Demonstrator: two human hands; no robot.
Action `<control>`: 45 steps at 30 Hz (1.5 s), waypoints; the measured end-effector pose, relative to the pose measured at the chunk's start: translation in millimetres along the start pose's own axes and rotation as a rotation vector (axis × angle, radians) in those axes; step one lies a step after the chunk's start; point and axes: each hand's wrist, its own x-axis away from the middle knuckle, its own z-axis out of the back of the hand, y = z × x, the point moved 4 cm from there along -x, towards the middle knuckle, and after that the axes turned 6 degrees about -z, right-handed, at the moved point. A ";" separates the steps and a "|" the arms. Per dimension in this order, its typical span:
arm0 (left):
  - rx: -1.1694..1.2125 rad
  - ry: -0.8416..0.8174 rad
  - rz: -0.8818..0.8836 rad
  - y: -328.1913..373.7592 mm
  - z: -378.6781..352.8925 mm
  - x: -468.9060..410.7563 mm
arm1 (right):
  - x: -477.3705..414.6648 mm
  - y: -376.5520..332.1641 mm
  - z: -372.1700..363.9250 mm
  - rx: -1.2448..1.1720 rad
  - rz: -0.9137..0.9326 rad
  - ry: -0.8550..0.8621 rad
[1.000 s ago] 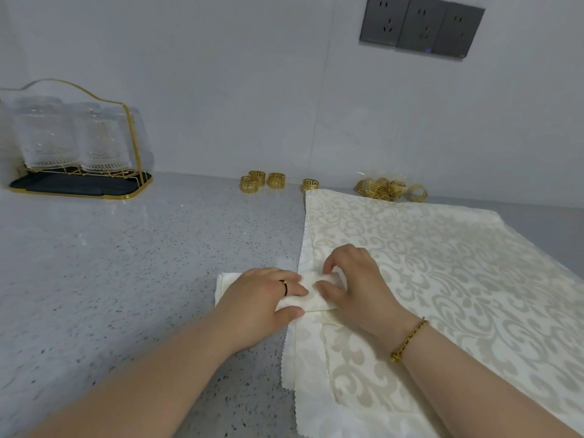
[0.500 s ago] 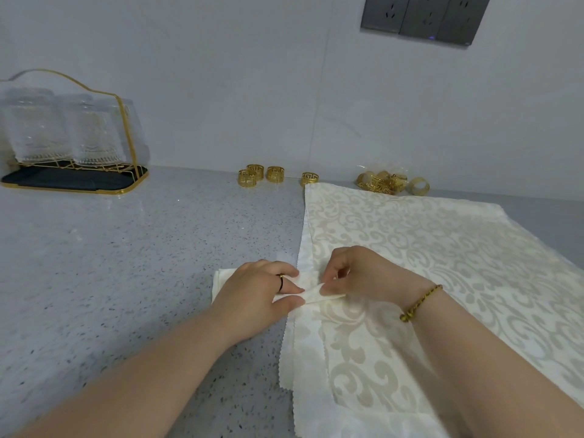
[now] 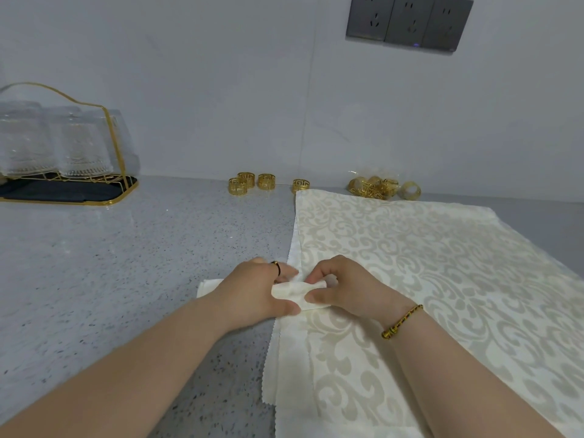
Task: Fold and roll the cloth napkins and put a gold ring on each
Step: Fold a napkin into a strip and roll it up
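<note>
A cream napkin [image 3: 292,294] folded into a narrow strip lies across the counter's middle, its right end curled up into a roll. My left hand [image 3: 252,295] presses and grips the strip from the left. My right hand [image 3: 344,289] pinches the rolled end between thumb and fingers. The strip's left end [image 3: 207,284] pokes out beyond my left hand. Under my right hand lies a stack of flat cream damask napkins [image 3: 442,263]. Several gold rings [image 3: 252,183] stand at the back by the wall, one ring [image 3: 300,185] a little apart.
More gold rings in a clear wrapper [image 3: 376,187] lie at the back right. A gold wire rack with upturned glasses [image 3: 60,153] on a dark tray stands at the far left. The speckled grey counter [image 3: 110,263] meets a white wall with dark sockets [image 3: 409,22].
My right hand has lifted the strip's right end and turned it over into a small roll. My left hand stays on the strip, holding it down.
</note>
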 end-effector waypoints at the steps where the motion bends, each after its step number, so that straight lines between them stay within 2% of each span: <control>1: -0.053 0.026 -0.002 -0.3 -0.1 0.1 | 0.4 -1.0 0.5 0.010 0.013 0.012; 4: -0.293 0.099 -0.063 4.4 -4.2 0.6 | 2.5 -2.4 -0.8 -0.031 0.034 0.020; 7: -0.435 0.180 -0.096 12.6 -9.9 6.2 | 4.1 0.2 -2.3 -0.083 0.025 0.011; 10: -0.501 0.229 -0.109 15.5 -6.3 12.5 | 4.2 4.0 -2.5 -0.242 0.012 -0.015; 13: -0.535 0.329 -0.187 8.5 3.7 16.5 | 5.5 6.8 5.4 -0.474 -0.015 0.062; 15: -0.503 0.376 -0.152 -4.9 17.8 18.6 | 5.9 10.2 8.3 -0.480 -0.041 0.106; 18: -0.527 0.325 0.073 -50.3 36.3 14.1 | 2.6 10.0 2.5 -0.393 -0.063 0.128; 22: -0.485 0.379 0.236 -87.5 54.0 5.7 | -17.3 8.6 -1.8 -0.249 -0.114 0.207; 27: -0.531 0.430 0.191 -99.3 50.8 -6.2 | -80.7 -2.1 20.2 0.121 -0.125 0.200; 30: -0.511 0.415 0.197 -107.2 48.3 -10.2 | -140.4 -8.1 38.1 0.433 -0.120 0.285; 34: -0.370 0.451 0.217 -122.3 48.9 -10.3 | -212.0 -5.0 51.6 0.665 -0.135 0.383; 38: -0.203 0.486 0.242 -132.6 49.7 -11.4 | -255.5 11.9 52.1 0.737 -0.238 0.459; 45: -0.091 0.529 0.211 -137.2 43.0 -11.9 | -285.0 16.1 53.1 0.619 -0.289 0.514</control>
